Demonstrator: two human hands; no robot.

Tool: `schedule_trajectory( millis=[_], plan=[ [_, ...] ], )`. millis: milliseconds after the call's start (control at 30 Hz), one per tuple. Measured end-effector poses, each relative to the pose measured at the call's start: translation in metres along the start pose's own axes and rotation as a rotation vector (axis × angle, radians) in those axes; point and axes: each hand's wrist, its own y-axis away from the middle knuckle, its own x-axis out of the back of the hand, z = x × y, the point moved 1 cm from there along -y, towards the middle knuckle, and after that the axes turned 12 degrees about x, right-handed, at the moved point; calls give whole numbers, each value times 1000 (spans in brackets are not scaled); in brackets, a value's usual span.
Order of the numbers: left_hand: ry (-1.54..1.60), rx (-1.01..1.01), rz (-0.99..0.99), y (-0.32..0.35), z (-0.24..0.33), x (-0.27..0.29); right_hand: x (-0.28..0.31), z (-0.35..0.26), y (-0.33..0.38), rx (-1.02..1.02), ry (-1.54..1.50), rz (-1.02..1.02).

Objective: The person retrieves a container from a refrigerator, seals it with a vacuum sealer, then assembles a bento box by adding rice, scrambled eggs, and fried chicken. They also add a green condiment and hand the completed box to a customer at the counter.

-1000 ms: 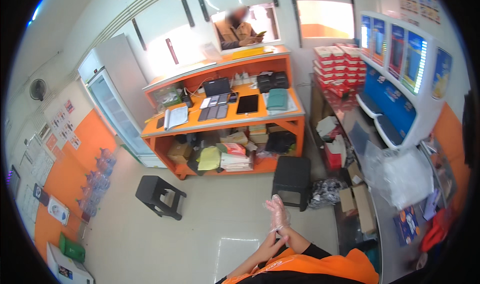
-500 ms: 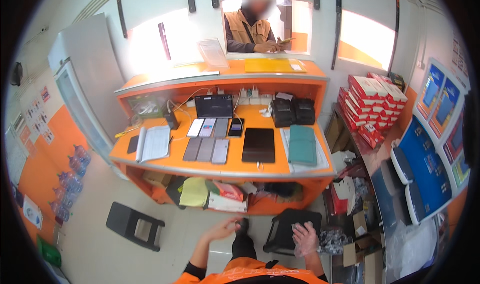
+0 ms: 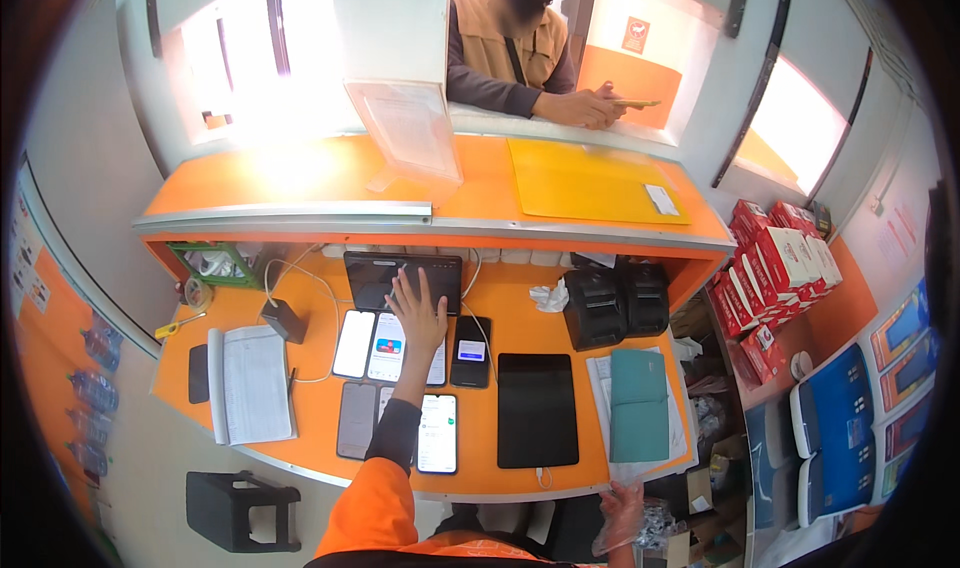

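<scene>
My left hand [image 3: 420, 313] reaches over the desk with its fingers spread and nothing in them. Its fingertips overlap a dark upright screen [image 3: 368, 276]; whether they touch it I cannot tell. Several phones lie in two rows around my forearm. A white-screened phone [image 3: 354, 344] is left of the hand, a phone with a colourful picture [image 3: 387, 340] sits partly under it, and a black phone [image 3: 470, 351] is at its right. Closer to me is another lit phone [image 3: 437, 434]. My right hand [image 3: 622, 516], in a clear plastic glove, hangs by the desk's front edge, fingers loosely bent and empty.
A black tablet [image 3: 538, 410] and a teal folder [image 3: 639, 405] lie at right on the orange desk [image 3: 320, 293]. An open notebook [image 3: 254, 383] is at left. Black devices [image 3: 615, 305] stand behind. Beyond the counter, a person [image 3: 515, 68] holds a phone [image 3: 636, 103].
The desk now appears closer. My left hand has gone from beside my body to over the phones. Several phone screens have lit up. My right hand stays low.
</scene>
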Motion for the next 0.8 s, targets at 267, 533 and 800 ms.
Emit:
schedule_trajectory(
  millis=[267, 533, 800],
  plan=[
    [28, 101, 1, -12, -9, -35, -21, -2, -10, 95, 117, -17],
    [0, 59, 20, -15, -23, -37, -39, -9, -4, 170, 208, -87],
    [264, 500, 206, -35, -120, -26, -53, -10, -5, 174, 248, -3]
  ],
)
